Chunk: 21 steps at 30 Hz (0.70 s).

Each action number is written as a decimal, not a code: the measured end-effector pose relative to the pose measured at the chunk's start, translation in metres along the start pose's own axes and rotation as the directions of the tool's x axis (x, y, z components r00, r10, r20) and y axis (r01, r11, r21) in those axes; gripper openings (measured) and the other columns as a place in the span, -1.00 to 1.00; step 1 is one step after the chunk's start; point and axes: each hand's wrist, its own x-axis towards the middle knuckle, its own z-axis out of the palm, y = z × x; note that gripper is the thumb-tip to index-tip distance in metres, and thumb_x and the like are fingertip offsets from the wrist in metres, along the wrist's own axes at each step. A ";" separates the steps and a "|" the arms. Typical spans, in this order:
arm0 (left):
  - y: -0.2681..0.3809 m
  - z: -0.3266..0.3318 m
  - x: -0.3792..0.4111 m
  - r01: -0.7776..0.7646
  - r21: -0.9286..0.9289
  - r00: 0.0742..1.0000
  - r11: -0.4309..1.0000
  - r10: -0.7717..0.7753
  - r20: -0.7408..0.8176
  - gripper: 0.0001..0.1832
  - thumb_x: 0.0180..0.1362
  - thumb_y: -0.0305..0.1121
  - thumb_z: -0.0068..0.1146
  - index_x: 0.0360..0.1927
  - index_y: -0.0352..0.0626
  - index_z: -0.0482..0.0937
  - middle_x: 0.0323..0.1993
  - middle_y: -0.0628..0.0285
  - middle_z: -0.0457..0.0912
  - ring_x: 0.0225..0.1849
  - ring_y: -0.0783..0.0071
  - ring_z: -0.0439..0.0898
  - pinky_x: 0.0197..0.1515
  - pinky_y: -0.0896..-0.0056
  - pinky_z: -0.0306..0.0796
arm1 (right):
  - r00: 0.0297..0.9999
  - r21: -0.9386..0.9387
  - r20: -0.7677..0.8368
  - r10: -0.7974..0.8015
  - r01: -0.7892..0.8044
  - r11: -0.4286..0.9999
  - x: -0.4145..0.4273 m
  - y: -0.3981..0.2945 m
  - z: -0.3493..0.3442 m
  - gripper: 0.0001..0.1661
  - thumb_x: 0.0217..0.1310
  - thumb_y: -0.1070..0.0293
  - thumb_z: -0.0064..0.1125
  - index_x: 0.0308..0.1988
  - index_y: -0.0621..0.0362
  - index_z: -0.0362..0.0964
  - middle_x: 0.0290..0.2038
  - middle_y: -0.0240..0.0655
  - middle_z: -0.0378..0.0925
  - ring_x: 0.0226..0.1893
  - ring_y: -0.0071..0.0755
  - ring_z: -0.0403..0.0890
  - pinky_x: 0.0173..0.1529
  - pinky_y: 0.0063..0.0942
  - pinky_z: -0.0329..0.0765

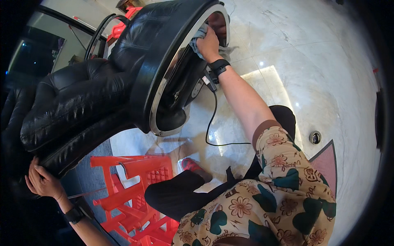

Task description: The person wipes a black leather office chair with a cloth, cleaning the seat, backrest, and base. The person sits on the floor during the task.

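Observation:
A black leather armchair, padded and tufted, fills the upper left; it looks like a massage recliner. Its side panel has a rounded silver trim frame. My right hand presses a bunched grey-blue cloth against the inside of that frame near its upper end; the fingertips are partly hidden. At lower left, my left hand lies against the end of the leather padding, fingers slightly spread and holding nothing. Both wrists wear black bands.
Red plastic stools stand close to my left knee. A black cord runs across the marble-look tile floor from a plug-like box at the chair's side. To the right are a round floor drain and a pink, dark-bordered floor patch.

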 end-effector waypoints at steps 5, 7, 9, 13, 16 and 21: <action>-0.021 0.004 -0.011 -0.056 0.046 0.998 0.997 0.056 0.008 -0.63 0.46 -0.19 -0.20 -0.07 0.10 0.72 -0.02 0.57 0.72 0.01 0.63 0.63 0.29 0.43 0.24 | 0.975 -0.036 0.153 -0.159 0.167 0.985 -0.090 -0.042 0.000 -0.40 -0.20 0.60 0.17 -0.01 0.09 0.48 -0.11 -0.11 0.60 -0.12 0.13 0.51 -0.02 -0.06 0.46; -0.026 0.012 -0.016 -0.057 0.033 0.998 0.998 0.057 -0.005 -0.65 0.46 -0.20 -0.18 -0.08 0.09 0.72 -0.02 0.56 0.72 0.00 0.63 0.63 0.29 0.43 0.24 | 0.933 0.096 0.312 -0.179 0.157 0.983 -0.148 -0.062 -0.005 -0.39 -0.27 0.69 0.14 -0.07 0.08 0.46 -0.08 -0.22 0.57 -0.09 0.10 0.45 0.01 -0.13 0.42; -0.022 0.025 -0.016 -0.049 0.014 0.998 0.999 0.050 -0.032 -0.67 0.45 -0.22 -0.16 -0.10 0.08 0.72 -0.03 0.54 0.72 0.00 0.62 0.64 0.31 0.42 0.24 | 0.902 0.168 0.336 -0.270 0.225 0.960 -0.193 -0.069 -0.004 -0.35 -0.29 0.71 0.12 -0.02 0.16 0.42 0.01 -0.19 0.51 -0.06 0.11 0.43 0.05 -0.15 0.43; -0.017 0.026 -0.009 -0.025 0.007 0.999 1.000 0.025 -0.021 -0.67 0.46 -0.21 -0.18 -0.11 0.10 0.70 -0.03 0.54 0.72 0.00 0.63 0.63 0.32 0.44 0.21 | 0.815 0.338 0.534 -0.225 0.038 0.940 -0.190 -0.061 -0.001 -0.37 -0.17 0.60 0.11 0.05 0.22 0.43 0.02 -0.06 0.52 0.00 0.17 0.46 0.12 -0.10 0.44; -0.013 0.045 -0.013 0.010 -0.042 1.000 0.999 -0.011 -0.015 -0.66 0.46 -0.20 -0.20 -0.11 0.11 0.70 -0.02 0.55 0.71 0.01 0.64 0.63 0.32 0.44 0.20 | 0.810 0.221 0.565 -0.157 0.035 0.975 -0.160 -0.061 -0.028 -0.51 -0.05 0.59 0.07 -0.01 0.21 0.49 -0.04 -0.02 0.59 0.04 0.16 0.53 0.14 -0.16 0.47; -0.027 0.041 -0.021 -0.005 -0.014 1.000 1.000 0.005 -0.019 -0.66 0.46 -0.20 -0.20 -0.11 0.11 0.70 -0.02 0.56 0.71 0.00 0.65 0.63 0.32 0.45 0.20 | 0.940 -0.141 0.178 -0.290 0.316 0.938 -0.092 -0.043 -0.061 -0.39 -0.19 0.61 0.17 0.02 0.27 0.40 -0.11 0.03 0.52 -0.10 0.18 0.45 0.01 -0.05 0.46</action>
